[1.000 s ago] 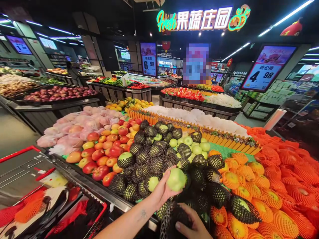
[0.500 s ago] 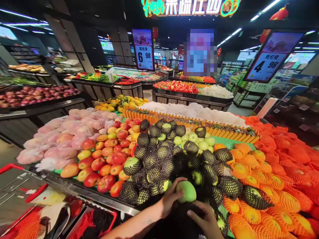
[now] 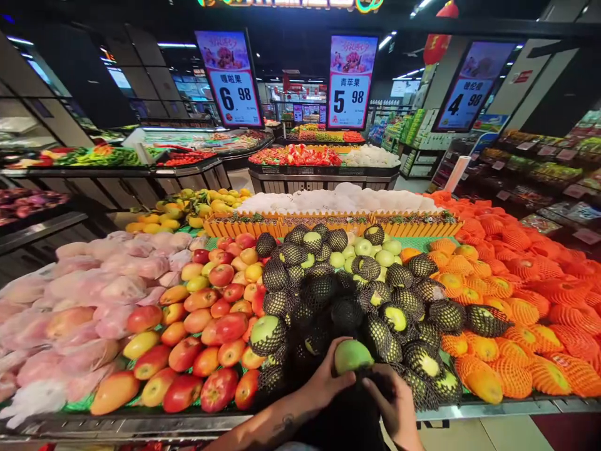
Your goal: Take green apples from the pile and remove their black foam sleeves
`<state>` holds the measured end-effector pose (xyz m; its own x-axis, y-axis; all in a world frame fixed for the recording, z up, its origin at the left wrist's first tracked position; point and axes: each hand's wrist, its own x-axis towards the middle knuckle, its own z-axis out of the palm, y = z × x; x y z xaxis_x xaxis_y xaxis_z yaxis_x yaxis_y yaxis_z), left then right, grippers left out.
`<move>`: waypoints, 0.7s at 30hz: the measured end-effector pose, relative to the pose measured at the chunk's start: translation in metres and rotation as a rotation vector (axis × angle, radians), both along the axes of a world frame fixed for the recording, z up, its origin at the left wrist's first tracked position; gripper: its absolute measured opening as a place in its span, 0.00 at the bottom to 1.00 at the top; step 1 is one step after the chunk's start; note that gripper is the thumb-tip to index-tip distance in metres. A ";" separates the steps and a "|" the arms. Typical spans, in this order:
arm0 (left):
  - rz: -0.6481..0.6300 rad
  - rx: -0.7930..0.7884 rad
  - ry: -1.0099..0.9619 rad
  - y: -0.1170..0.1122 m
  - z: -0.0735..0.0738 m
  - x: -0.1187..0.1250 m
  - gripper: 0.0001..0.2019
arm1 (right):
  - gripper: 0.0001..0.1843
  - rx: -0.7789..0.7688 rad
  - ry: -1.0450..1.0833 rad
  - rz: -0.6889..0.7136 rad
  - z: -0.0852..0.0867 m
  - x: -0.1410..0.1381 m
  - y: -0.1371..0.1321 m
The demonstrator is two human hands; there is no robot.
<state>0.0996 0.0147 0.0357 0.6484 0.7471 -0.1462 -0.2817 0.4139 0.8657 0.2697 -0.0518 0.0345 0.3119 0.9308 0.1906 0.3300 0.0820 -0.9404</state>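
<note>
My left hand [image 3: 325, 381] is closed around a smooth green apple [image 3: 352, 356] above the display's front edge, with fingers behind it and the thumb in front. My right hand [image 3: 393, 401] is close to the apple's lower right, its fingers bent together on something dark that I cannot make out. Dark shadow hides the area below the apple. Around both hands lie green apples in black mesh sleeves [image 3: 422, 358]. Farther back are several bare green apples [image 3: 385, 258].
Red and yellow apples [image 3: 218, 326] fill the left side, beside wrapped pink fruit [image 3: 94, 300]. Oranges in orange foam nets [image 3: 521, 351] lie at right. A metal rail [image 3: 141, 428] runs along the front. An orange picket divider [image 3: 291, 225] crosses behind; price screens [image 3: 352, 81] hang above.
The view has swung right and levelled; the shopping cart at lower left has mostly left the frame. My left hand keeps the green apple, and my right hand has come closer to it.
</note>
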 end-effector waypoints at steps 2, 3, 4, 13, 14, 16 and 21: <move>0.006 0.057 0.041 0.003 -0.003 -0.012 0.42 | 0.21 -0.034 0.035 0.027 0.003 -0.012 -0.001; 0.002 0.069 0.062 0.004 -0.005 -0.017 0.41 | 0.21 -0.043 0.046 0.035 0.005 -0.018 -0.002; -0.005 0.071 0.081 0.004 -0.007 -0.022 0.40 | 0.20 -0.047 0.046 0.033 0.007 -0.025 -0.002; -0.173 -0.017 -0.090 -0.003 -0.024 -0.049 0.59 | 0.09 0.087 -0.126 -0.016 0.024 -0.058 -0.008; -0.172 0.000 -0.072 -0.004 -0.026 -0.052 0.60 | 0.08 0.093 -0.124 -0.003 0.026 -0.060 -0.008; -0.175 0.039 -0.035 -0.007 -0.030 -0.058 0.56 | 0.06 0.100 -0.102 0.031 0.030 -0.062 -0.009; -0.229 0.132 -0.060 -0.012 -0.034 -0.071 0.47 | 0.09 0.047 -0.014 0.139 0.041 -0.064 -0.008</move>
<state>0.0282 0.0023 0.0016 0.8071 0.5903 -0.0131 -0.2463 0.3568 0.9011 0.2057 -0.0602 0.0759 0.1771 0.9548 0.2387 0.3258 0.1720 -0.9297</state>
